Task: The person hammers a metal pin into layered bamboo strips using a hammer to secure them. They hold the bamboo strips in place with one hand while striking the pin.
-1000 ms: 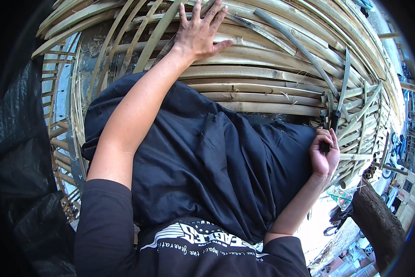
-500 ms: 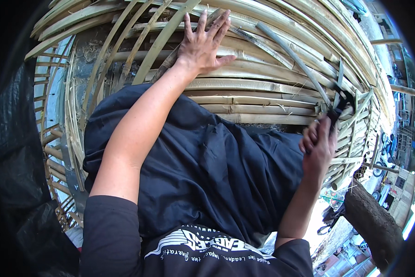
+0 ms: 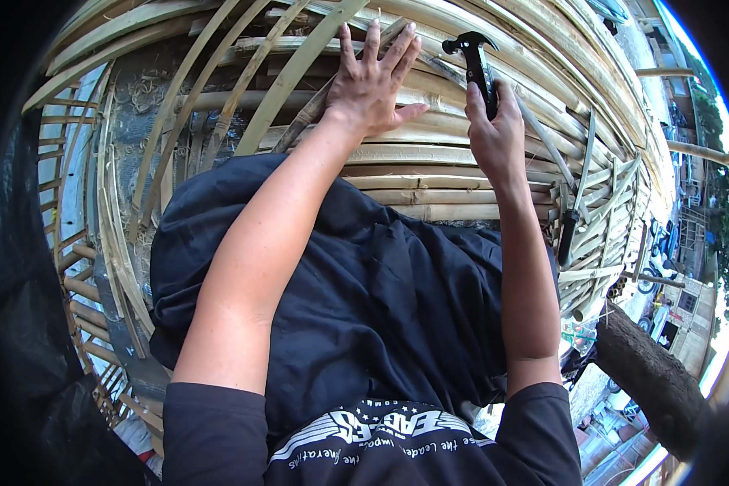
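Note:
My left hand (image 3: 372, 91) lies with fingers spread over split bamboo slats (image 3: 445, 154), near a flat green bamboo strip (image 3: 306, 69) that crosses them at a slant. In my right hand (image 3: 498, 138) is a small black claw hammer (image 3: 479, 71). My fingers wrap round its handle, and its head points away from me above the slats, to the right of my left hand. A long, narrow greyish stick (image 3: 540, 134) rests across the slats beside my right hand.
A knife (image 3: 569, 231) with a black handle lies at the right, blade pointing away. Several thin bamboo strips (image 3: 188, 105) curve over the left side. Beyond the woven bamboo edge (image 3: 624, 194) stands a thick brown log (image 3: 649, 377). Dark sheeting (image 3: 24, 324) hangs at far left.
My right hand has brought the hammer from beside the knife at the right, leftward and away from me, close to my left hand. My left hand keeps its place on the slats.

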Available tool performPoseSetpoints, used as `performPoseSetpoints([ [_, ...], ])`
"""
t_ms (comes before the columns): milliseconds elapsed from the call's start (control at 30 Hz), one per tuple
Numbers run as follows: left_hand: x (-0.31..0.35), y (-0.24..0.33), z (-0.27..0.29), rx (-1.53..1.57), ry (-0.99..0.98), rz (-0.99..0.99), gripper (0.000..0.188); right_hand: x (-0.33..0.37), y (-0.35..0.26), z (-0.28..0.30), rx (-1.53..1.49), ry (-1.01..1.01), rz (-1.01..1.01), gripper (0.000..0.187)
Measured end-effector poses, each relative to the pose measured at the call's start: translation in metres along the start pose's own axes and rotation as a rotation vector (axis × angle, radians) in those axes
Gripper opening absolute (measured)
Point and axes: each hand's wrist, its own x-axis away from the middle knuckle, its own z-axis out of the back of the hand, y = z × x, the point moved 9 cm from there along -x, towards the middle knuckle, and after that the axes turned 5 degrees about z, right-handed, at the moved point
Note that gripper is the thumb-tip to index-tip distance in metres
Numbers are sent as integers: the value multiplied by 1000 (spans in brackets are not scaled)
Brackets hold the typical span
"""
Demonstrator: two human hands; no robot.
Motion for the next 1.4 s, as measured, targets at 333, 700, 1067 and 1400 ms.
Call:
performPoseSetpoints([
  [333,0,-1,-1,-7,-8,4,103,10,-16,-12,53,71,136,26],
  [700,-4,1,5,28,-49,-53,108,15,-34,0,19,87,125,22],
  [1067,-3,2,0,22,-42,-47,111,21,-29,12,-116,283,165,24],
  [1400,-4,0,2,81,-35,-29,113,13,-20,11,40,189,173,26],
])
